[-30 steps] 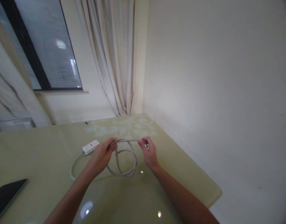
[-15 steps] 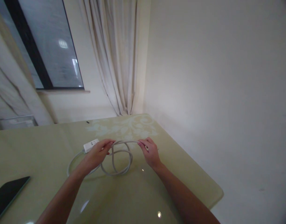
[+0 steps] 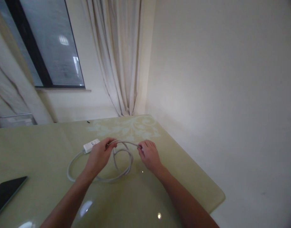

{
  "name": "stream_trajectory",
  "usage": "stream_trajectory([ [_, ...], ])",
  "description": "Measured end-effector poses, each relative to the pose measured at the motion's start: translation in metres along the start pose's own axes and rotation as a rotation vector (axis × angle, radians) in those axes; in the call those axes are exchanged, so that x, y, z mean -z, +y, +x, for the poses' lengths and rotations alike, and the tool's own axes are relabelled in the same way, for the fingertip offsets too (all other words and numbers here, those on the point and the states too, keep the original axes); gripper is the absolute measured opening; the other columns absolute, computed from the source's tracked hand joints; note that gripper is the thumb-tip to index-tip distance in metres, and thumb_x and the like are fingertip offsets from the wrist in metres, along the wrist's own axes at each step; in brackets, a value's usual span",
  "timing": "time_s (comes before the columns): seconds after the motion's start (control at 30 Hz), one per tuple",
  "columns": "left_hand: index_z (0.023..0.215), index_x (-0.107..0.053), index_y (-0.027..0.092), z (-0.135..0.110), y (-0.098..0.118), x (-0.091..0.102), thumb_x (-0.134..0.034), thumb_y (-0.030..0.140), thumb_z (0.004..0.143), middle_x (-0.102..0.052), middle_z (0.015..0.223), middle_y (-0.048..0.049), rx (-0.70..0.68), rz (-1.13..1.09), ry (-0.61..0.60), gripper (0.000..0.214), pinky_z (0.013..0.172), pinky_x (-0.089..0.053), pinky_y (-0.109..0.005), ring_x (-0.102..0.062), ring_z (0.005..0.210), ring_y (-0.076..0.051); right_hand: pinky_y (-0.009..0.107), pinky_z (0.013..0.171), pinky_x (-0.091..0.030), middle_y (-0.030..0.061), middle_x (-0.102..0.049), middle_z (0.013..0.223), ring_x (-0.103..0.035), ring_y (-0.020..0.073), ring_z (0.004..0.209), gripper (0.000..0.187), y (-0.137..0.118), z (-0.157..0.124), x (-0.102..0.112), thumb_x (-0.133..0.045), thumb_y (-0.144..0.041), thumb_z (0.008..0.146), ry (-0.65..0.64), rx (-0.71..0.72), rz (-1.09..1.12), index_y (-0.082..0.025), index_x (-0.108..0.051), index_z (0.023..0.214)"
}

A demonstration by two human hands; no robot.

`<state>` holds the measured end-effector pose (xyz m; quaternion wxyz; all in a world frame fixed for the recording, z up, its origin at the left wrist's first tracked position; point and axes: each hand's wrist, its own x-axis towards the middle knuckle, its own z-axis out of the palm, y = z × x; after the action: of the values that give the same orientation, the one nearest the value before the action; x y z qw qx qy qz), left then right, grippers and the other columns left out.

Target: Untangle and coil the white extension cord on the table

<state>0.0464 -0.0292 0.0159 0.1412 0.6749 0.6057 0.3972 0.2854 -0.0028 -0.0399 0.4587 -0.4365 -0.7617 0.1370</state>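
A white power strip (image 3: 91,145) lies on the green glass-topped table (image 3: 41,148), and its thick white cable (image 3: 123,163) curls in loops in front of it. My left hand (image 3: 98,155) pinches the cable just right of the strip. My right hand (image 3: 148,154) is closed round the cable's other end; whatever sits at that end is hidden in the fingers. A short span of cable arches between the two hands above the table.
A dark flat tablet-like slab (image 3: 6,193) lies at the table's left edge. The table's right edge (image 3: 207,190) runs near a plain wall. A curtain (image 3: 121,57) hangs in the far corner beside a window (image 3: 48,44).
My right hand has drawn a little left toward the left hand, so the span between them is shorter. The loops on the table have shifted and spread leftward.
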Motion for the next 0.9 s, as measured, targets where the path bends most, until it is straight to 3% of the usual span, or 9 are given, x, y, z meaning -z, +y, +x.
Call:
stream_trajectory([
  [0.1,0.086,-0.074,0.023,0.008,-0.014,0.012,-0.052,0.06,0.088,-0.08,0.085,-0.0062,0.034,-0.084,-0.006,0.042,0.072,-0.052,-0.034,-0.072,0.079,-0.027,0.036,0.085,-0.045,0.007,-0.066,0.101,-0.06,0.0232,0.089,0.01,0.007,0.002,0.002,-0.062,-0.022,0.092,-0.022,-0.064,0.019,-0.024,-0.065,0.101],
  [0.23,0.091,-0.074,0.024,0.008,-0.018,0.01,-0.053,0.056,0.088,-0.081,0.096,-0.0088,0.085,0.026,0.096,0.038,0.083,-0.053,-0.041,-0.073,0.091,-0.032,0.03,0.072,-0.044,0.0011,-0.066,0.085,-0.059,0.0182,0.074,0.018,0.003,0.001,0.007,-0.07,-0.039,0.093,0.07,-0.09,0.137,-0.024,-0.064,0.102],
  [0.3,0.096,-0.074,0.024,0.002,-0.012,0.0,-0.053,0.051,0.091,-0.081,0.109,-0.0105,0.043,0.07,0.138,0.034,0.093,-0.052,-0.046,-0.072,0.103,-0.034,0.031,0.073,-0.044,0.0019,-0.066,0.082,-0.059,0.0188,0.074,0.019,-0.004,0.0,0.009,-0.072,-0.043,0.092,0.117,-0.027,0.121,-0.024,-0.066,0.092],
  [0.37,0.1,-0.072,0.024,-0.006,0.0,-0.014,-0.052,0.047,0.094,-0.08,0.115,-0.011,-0.071,0.038,0.107,0.032,0.099,-0.05,-0.047,-0.071,0.109,-0.032,0.032,0.076,-0.045,0.0032,-0.066,0.083,-0.06,0.02,0.078,0.02,-0.011,-0.003,0.008,-0.075,-0.043,0.091,0.06,0.054,0.115,-0.025,-0.069,0.087],
  [0.43,0.102,-0.071,0.024,-0.014,0.012,-0.027,-0.05,0.045,0.097,-0.08,0.113,-0.0106,-0.18,0.002,0.044,0.03,0.101,-0.049,-0.046,-0.071,0.108,-0.03,0.032,0.078,-0.046,0.004,-0.067,0.085,-0.061,0.021,0.081,0.016,-0.019,-0.006,0.006,-0.076,-0.042,0.09,-0.019,0.108,0.139,-0.027,-0.072,0.089],
  [0.5,0.1,-0.069,0.024,-0.02,0.021,-0.036,-0.049,0.043,0.099,-0.08,0.107,-0.01,-0.225,0.007,0.032,0.028,0.103,-0.047,-0.048,-0.071,0.106,-0.03,0.033,0.082,-0.048,0.0055,-0.067,0.093,-0.061,0.0216,0.085,0.017,-0.026,-0.01,0.003,-0.078,-0.04,0.088,-0.004,0.109,0.185,-0.027,-0.073,0.099],
  [0.63,0.099,-0.068,0.022,-0.022,0.025,-0.04,-0.05,0.044,0.098,-0.079,0.104,-0.0111,-0.138,-0.066,0.072,0.028,0.104,-0.046,-0.052,-0.07,0.103,-0.03,0.033,0.078,-0.051,0.0064,-0.063,0.102,-0.059,0.0208,0.086,0.03,-0.033,-0.012,0.0,-0.081,-0.036,0.084,0.084,0.062,0.301,-0.026,-0.07,0.11],
  [0.8,0.096,-0.07,0.025,-0.028,0.034,-0.044,-0.056,0.042,0.095,-0.079,0.112,-0.0085,-0.101,-0.198,0.086,0.022,0.124,-0.022,-0.059,-0.069,0.114,-0.029,0.038,0.085,-0.054,0.0098,-0.064,0.112,-0.061,0.0218,0.089,0.016,-0.03,-0.017,-0.008,-0.079,-0.032,0.086,0.077,0.077,0.311,-0.028,-0.076,0.101],
  [0.9,0.095,-0.071,0.025,-0.035,0.044,-0.048,-0.059,0.043,0.093,-0.079,0.113,-0.0086,-0.103,-0.302,0.118,0.022,0.124,-0.026,-0.055,-0.069,0.118,-0.028,0.044,0.098,-0.053,0.012,-0.059,0.129,-0.062,0.0247,0.101,0.012,-0.031,-0.021,-0.01,-0.081,-0.03,0.083,0.189,0.053,0.336,-0.029,-0.08,0.095],
])
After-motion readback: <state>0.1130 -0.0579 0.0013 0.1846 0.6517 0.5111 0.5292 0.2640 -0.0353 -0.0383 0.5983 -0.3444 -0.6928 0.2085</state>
